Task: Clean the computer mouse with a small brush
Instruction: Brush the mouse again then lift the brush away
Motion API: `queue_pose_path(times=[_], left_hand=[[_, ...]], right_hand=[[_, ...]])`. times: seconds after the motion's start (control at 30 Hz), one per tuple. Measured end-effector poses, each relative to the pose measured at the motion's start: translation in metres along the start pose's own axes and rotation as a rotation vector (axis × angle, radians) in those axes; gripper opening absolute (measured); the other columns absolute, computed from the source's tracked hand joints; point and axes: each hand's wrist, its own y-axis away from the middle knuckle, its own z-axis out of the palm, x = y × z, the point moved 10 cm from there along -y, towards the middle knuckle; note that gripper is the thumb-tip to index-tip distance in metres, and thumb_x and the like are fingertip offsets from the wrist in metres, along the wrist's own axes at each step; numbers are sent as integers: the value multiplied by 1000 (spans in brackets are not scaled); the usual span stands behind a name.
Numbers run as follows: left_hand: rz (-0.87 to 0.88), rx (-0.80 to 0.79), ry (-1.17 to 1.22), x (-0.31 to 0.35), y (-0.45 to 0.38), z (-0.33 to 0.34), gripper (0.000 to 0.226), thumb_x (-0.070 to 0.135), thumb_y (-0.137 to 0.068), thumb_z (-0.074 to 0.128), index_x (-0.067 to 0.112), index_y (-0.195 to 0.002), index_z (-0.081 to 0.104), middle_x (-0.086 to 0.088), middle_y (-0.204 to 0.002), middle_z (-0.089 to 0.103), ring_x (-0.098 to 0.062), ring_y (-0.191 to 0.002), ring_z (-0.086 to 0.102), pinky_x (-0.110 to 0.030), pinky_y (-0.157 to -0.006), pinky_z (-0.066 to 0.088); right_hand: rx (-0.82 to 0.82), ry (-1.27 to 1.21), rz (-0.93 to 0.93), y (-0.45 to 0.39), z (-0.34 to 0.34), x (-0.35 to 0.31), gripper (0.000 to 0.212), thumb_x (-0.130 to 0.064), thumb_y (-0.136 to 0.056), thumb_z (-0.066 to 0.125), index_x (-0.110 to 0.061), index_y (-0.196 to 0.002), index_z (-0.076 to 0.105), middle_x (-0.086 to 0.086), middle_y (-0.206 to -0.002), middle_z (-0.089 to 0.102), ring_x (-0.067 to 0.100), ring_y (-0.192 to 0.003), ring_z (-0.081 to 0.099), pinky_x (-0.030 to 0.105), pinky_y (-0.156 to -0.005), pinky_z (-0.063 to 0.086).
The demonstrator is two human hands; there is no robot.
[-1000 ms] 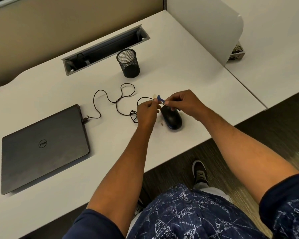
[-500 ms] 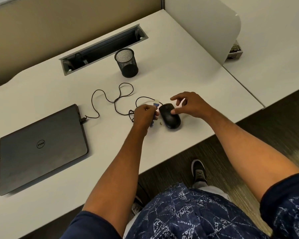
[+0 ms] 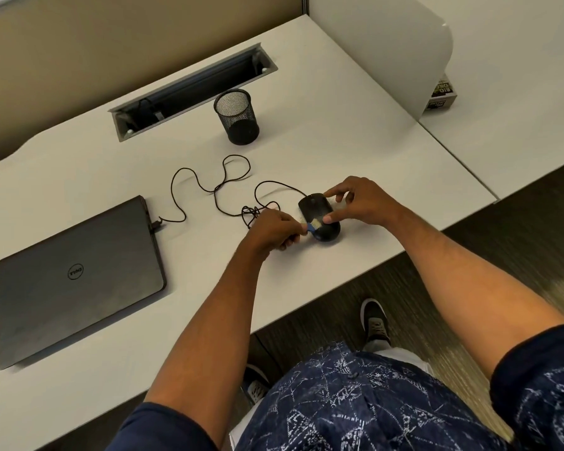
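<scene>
A black wired computer mouse (image 3: 316,209) lies on the white desk (image 3: 339,131) near its front edge. My right hand (image 3: 358,203) grips it from the right, thumb on the near side and index finger at the far end. My left hand (image 3: 274,231) pinches a small brush (image 3: 314,225) with a blue ferrule and pale bristles. The bristles touch the mouse's near left side. The brush handle is hidden inside my fingers.
The mouse's black cable (image 3: 215,187) loops leftward to a closed dark laptop (image 3: 75,275). A black mesh pen cup (image 3: 236,117) stands behind, near a cable slot (image 3: 192,89). A white divider panel (image 3: 381,43) rises at the right, with a small box (image 3: 442,96) past it.
One second ago both hands held the brush above the mouse. My right hand let go and took hold of the mouse. My left hand brought the bristles onto the mouse.
</scene>
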Motion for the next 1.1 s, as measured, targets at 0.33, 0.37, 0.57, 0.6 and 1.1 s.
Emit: queue_pose_path(times=[0.33, 0.37, 0.57, 0.6, 1.1], left_hand=[[98, 60, 39, 8, 2, -14, 18, 19, -92, 75, 2, -88, 76, -3, -63, 68, -6, -45, 53, -21, -48, 42], [120, 81, 22, 10, 2, -14, 18, 19, -93, 74, 2, -87, 75, -3, -64, 69, -6, -45, 53, -22, -48, 41], [101, 3, -285, 7, 4, -3, 21, 28, -92, 75, 7, -87, 77, 0, -66, 71, -4, -49, 58, -17, -48, 42], [112, -7, -340, 9, 5, -3, 20, 28, -92, 75, 9, -86, 76, 1, -65, 70, -4, -50, 59, -16, -48, 42], [190, -109, -433, 26, 16, 18, 22, 31, -93, 75, 9, -92, 78, 3, -68, 72, -2, -54, 65, -14, -50, 46]], right_hand=[[-69, -2, 3, -2, -2, -1, 50, -32, -68, 91, -28, -115, 74, -5, -103, 64, 9, -87, 58, 28, -74, 50], [-67, -1, 5, -2, -2, 0, 50, -33, -68, 91, -28, -115, 74, -5, -103, 64, 9, -87, 58, 27, -74, 49], [-55, -2, 16, -1, -4, 3, 52, -36, -66, 92, -28, -115, 74, -6, -102, 64, 7, -87, 57, 24, -69, 45], [-53, -3, 17, -1, -4, 3, 53, -36, -66, 92, -28, -115, 74, -7, -103, 64, 7, -87, 57, 24, -69, 45], [-64, 7, 24, -1, -5, 4, 52, -36, -69, 90, -26, -117, 73, -7, -102, 65, 7, -87, 58, 22, -68, 44]])
